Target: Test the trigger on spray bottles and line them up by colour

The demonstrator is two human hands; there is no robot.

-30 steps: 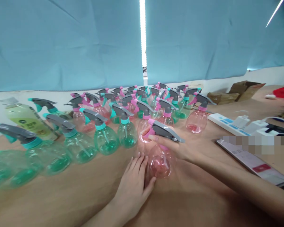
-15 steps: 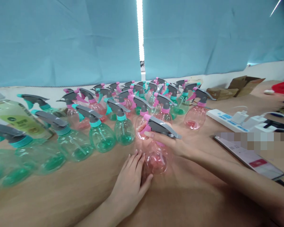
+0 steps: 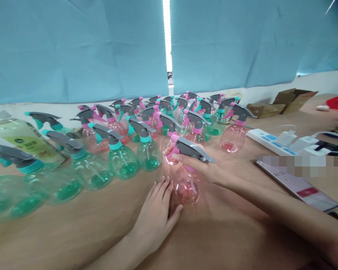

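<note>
A clear pink spray bottle (image 3: pixel 186 189) with a grey and pink trigger head stands upright on the table in front of me. My right hand (image 3: pixel 197 165) grips it at the neck and trigger, its fingers wrapped around from the right. Just left of the bottle's base, my left hand (image 3: pixel 157 213) lies flat on the tabletop, fingers stretched and thumb apart, holding nothing. Behind the held bottle is another pink spray bottle (image 3: pixel 169 146), partly hidden by my right fingers. A green spray bottle (image 3: pixel 149 155) stands a little to the left of it.
Several more green and pink spray bottles (image 3: pixel 124 163) spread left and back. A large labelled bottle (image 3: pixel 28 138) stands far left. To the right are a power strip (image 3: pixel 270 142) with plugged chargers, a phone (image 3: pixel 295 185) and cardboard boxes (image 3: pixel 293 101). Blue sheeting (image 3: pixel 101 48) covers the back.
Both hands and the pink spray bottle keep their places. The view has shifted very slightly, so the bottles on the left appear a little further right.
</note>
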